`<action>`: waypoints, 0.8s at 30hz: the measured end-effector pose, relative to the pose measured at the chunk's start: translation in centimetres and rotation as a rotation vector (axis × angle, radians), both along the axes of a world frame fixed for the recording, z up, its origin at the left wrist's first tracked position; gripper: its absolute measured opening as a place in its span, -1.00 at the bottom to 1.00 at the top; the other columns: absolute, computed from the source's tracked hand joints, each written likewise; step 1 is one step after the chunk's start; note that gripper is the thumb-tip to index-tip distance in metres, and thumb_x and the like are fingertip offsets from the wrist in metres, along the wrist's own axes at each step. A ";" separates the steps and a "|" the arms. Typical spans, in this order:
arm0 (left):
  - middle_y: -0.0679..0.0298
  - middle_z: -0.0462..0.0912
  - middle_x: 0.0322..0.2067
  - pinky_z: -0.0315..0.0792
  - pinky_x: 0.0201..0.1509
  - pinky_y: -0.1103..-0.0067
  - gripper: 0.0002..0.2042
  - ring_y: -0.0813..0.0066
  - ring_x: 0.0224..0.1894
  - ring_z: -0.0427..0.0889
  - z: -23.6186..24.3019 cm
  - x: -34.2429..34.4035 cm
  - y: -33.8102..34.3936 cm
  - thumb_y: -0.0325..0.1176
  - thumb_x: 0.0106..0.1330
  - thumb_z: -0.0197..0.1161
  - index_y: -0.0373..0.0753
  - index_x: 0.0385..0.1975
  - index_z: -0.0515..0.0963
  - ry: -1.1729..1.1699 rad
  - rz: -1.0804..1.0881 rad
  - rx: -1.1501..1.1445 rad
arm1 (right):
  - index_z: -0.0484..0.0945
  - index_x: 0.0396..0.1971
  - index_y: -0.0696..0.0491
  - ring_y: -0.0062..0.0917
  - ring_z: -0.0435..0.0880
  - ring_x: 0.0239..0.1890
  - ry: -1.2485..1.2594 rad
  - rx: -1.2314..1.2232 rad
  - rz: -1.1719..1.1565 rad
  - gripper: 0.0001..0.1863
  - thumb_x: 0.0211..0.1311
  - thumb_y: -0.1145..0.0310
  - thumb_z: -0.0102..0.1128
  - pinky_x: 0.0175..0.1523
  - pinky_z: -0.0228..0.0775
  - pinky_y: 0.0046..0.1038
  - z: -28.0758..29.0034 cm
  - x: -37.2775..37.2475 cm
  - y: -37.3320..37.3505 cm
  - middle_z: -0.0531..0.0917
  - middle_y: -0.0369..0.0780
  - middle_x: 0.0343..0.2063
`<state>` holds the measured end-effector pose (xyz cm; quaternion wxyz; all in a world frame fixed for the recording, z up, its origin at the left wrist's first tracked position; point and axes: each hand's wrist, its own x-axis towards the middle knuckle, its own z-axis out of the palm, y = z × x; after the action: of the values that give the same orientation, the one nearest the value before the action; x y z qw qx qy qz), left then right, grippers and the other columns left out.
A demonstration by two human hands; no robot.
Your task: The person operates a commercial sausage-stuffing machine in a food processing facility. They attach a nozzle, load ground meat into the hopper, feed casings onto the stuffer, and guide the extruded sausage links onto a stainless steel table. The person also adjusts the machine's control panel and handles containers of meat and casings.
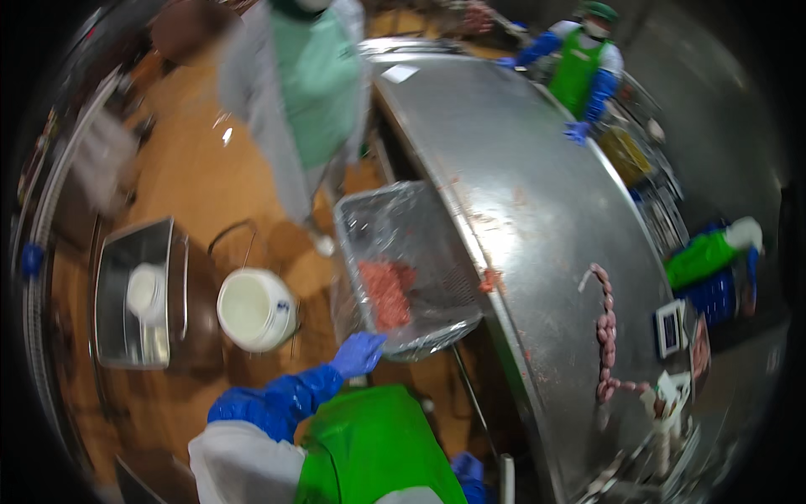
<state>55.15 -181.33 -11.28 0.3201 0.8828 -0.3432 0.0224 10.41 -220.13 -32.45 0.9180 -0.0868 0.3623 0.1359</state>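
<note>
My left hand, in a purple glove and blue sleeve, reaches to the near left corner of a grey crate and has its fingers on the rim. A clear plastic liner covers the crate and hangs over its edge. Inside, a heap of pink-red minced meat lies toward the left. Low beside my green apron is my right hand, partly cut off and blurred, near the table's side; its fingers cannot be made out.
A long steel table runs along the right, bearing linked sausages, meat scraps and a scale. A white bucket and a steel tub stand left. Co-workers stand ahead and across the table.
</note>
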 end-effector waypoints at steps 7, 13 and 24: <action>0.05 0.67 -0.37 0.47 -0.21 0.18 -0.74 0.02 -0.29 0.62 -1.5 -7.2 3.4 -0.21 0.31 0.06 -0.10 -0.15 0.65 0.354 0.180 -0.055 | 0.58 -0.06 0.02 -0.44 0.61 -0.28 0.233 -0.962 0.861 -0.67 0.32 0.16 0.04 -0.15 0.44 -0.40 3.1 16.7 7.1 0.66 -0.19 -0.23; 0.05 0.67 -0.30 0.48 -0.11 0.19 -0.73 0.01 -0.22 0.62 -0.1 -9.1 12.4 -0.23 0.27 0.12 -0.13 -0.11 0.62 0.274 0.628 -0.059 | 0.61 -0.23 0.00 -0.54 0.62 -0.34 0.162 -0.966 1.052 -0.75 0.27 0.18 0.04 -0.21 0.43 -0.44 1.3 26.6 11.7 0.68 -0.20 -0.29; -0.03 0.21 0.34 0.16 0.35 0.16 -0.27 -0.06 0.37 0.18 -11.2 6.3 28.8 -0.19 0.12 0.23 -0.15 0.36 0.20 0.593 0.833 0.475 | 0.65 -0.20 0.06 -0.62 0.60 -0.44 0.027 -1.060 1.106 -0.74 0.34 0.24 0.05 -0.38 0.40 -0.57 7.4 33.3 25.1 0.67 -0.31 -0.41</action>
<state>61.47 -152.55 -22.48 0.1596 0.9600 0.1434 -0.1798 43.68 -195.04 -25.09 0.5476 -0.6824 0.2941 0.3846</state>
